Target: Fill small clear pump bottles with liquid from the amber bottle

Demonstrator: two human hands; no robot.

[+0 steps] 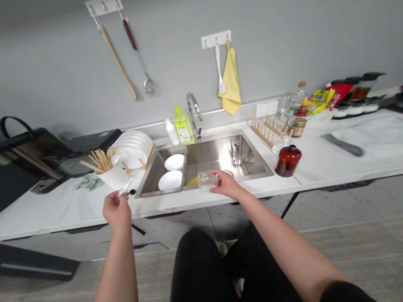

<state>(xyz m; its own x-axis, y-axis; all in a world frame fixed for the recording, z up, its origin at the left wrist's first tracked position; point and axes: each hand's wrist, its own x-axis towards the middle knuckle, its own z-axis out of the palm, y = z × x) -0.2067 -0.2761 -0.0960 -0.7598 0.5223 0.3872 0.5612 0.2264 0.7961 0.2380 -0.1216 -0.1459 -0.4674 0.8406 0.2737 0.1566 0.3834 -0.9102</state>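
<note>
My right hand point(224, 185) grips a small clear plastic box point(205, 180) by its right side, over the sink's front rim. In my left hand point(117, 210) is a thin whitish piece point(126, 185), pinched between the fingers; its kind I cannot make out. Just right of those fingers a small black round thing point(132, 191) shows at the counter. Behind my left hand stands a white pot point(113, 177) with several wooden chopsticks point(101, 160) in it. Two white bowls point(170, 181) sit in the rack at the sink's left side, left of the box.
The steel sink point(259, 165) has a tall faucet point(192, 112), with a green soap bottle point(183, 127) beside it. White plates point(136, 147) stand in a rack at left. On the right are a brown jug point(288, 161), a wooden rack point(264, 133) and a basket point(321, 116) of packets.
</note>
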